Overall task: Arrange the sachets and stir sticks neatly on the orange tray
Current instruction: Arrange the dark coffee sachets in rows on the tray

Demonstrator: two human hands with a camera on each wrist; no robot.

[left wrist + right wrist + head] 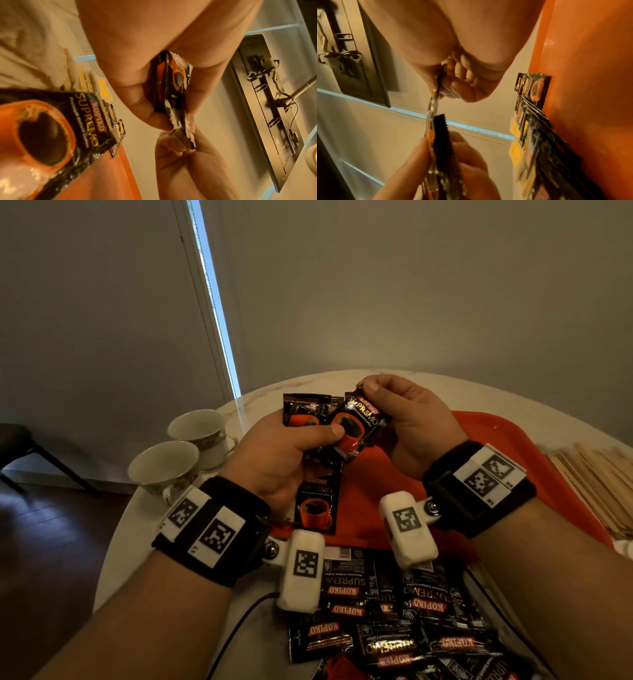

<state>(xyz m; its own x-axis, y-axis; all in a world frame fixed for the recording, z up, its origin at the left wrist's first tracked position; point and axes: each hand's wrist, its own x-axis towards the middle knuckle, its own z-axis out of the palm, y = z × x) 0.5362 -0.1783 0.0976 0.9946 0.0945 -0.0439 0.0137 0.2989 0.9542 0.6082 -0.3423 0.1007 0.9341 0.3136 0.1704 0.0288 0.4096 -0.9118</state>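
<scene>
On my left I see two white china teacups (178, 453) standing side by side at the edge of the round white marble table (274, 392), well clear of both hands. To my right a spread of pale wooden stir sticks (596, 481) lies on the table just beside the flat orange plastic tray (496, 433). Nearest to me, a loose heap of black Kopiko coffee sachets (404, 618) covers the table in front of the tray's near edge, partly hidden under the white wrist camera housings. One black sachet with an orange cup printed on it (317, 505) lies flat on the tray, below my left hand (284, 453).

Both hands are raised over the tray's left part. My left hand grips a small fan of black sachets (308, 412), thumb pressed across the front and fingers curled behind. My right hand (411, 419) pinches the top corner of the front sachet (358, 422) in that fan between thumb and forefinger, the other fingers curled in; the sachet sits tilted, its lower end under my left thumb.
</scene>
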